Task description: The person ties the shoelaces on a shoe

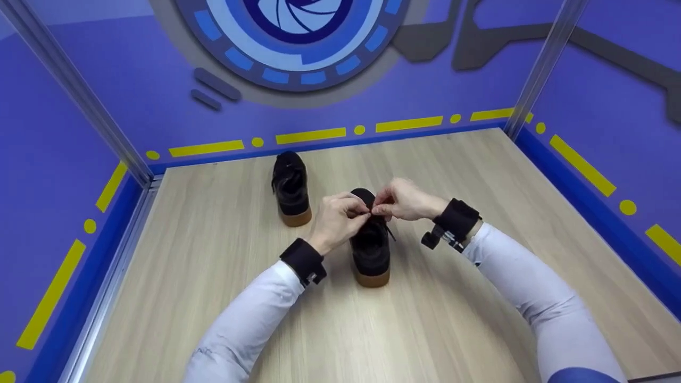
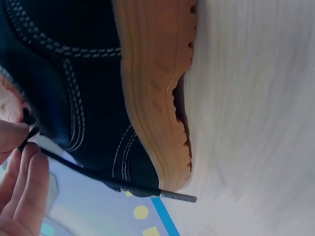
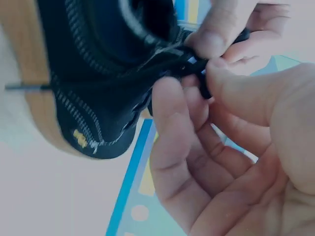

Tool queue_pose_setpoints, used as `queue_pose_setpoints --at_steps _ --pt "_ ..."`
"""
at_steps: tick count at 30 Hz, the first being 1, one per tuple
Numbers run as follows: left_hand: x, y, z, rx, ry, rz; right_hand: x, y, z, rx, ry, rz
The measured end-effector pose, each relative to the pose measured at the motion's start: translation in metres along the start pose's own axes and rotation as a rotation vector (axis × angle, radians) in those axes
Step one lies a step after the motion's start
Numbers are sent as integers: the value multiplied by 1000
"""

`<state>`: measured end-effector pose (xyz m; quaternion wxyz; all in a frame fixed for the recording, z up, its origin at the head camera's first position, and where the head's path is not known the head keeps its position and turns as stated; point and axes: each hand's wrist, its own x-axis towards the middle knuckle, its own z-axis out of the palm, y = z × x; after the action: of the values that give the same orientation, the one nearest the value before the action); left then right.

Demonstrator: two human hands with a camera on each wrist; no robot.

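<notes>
A black shoe point(image 1: 371, 250) with a tan sole and pale stitching stands on the wooden tabletop, its toe pointing away from me. Over its front, both hands meet at the black shoelace point(image 3: 172, 64). My left hand point(image 1: 338, 218) pinches the lace between thumb and fingers from the left side. From the right, my right hand point(image 1: 407, 201) pinches it too, fingertips almost touching those of the left. In the left wrist view one lace end point(image 2: 98, 174) with a grey tip hangs down past the sole. The hands partly hide the lacing.
A second black shoe point(image 1: 291, 186) stands further back to the left, also toe away. The wooden tabletop point(image 1: 213, 266) is bordered by purple-blue panels point(image 1: 122, 96) with yellow markings at the back and both sides. Metal posts point(image 1: 542, 69) stand at the corners.
</notes>
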<state>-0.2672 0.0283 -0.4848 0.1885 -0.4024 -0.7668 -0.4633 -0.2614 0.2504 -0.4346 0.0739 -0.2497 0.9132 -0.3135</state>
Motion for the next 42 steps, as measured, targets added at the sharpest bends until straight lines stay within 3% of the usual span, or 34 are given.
queue_pose_setpoints --at_steps 3,7,17,32,42 --pt "-1 0 -3 34 -10 -16 -3 6 1 57 -22 7" --pt "-2 1 -7 47 -81 -84 -7 8 2 130 -42 31" --pt "-2 3 -17 0 -195 -267 -6 12 1 144 -33 -10" --pt "-7 1 -19 -92 -189 -343 -6 16 -2 143 -4 -44" --pt "-11 -3 -19 -225 -181 -425 -7 22 1 168 50 -80"
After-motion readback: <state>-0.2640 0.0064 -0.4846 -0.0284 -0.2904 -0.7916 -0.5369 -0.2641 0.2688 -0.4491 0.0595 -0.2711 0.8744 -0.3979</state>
